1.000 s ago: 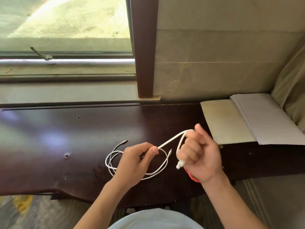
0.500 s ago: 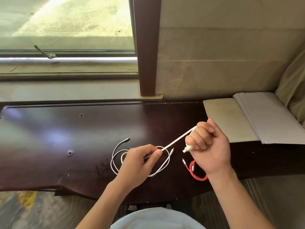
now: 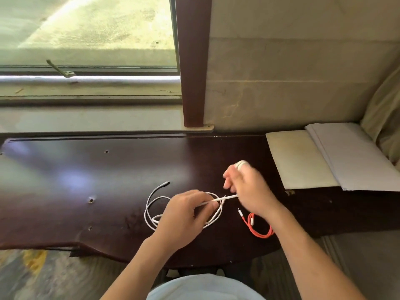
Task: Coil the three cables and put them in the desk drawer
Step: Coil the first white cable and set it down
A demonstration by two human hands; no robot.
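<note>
- The left hand pinches the thin white cable, which lies in loose loops on the dark wooden desk.
- The right hand grips wound turns of it.
- Better to keep equal loops and light tension.
- A coiled red cable lies near right.

A white cable lies loosely looped on the tabletop, with a coiled red cable near its right.
</note>
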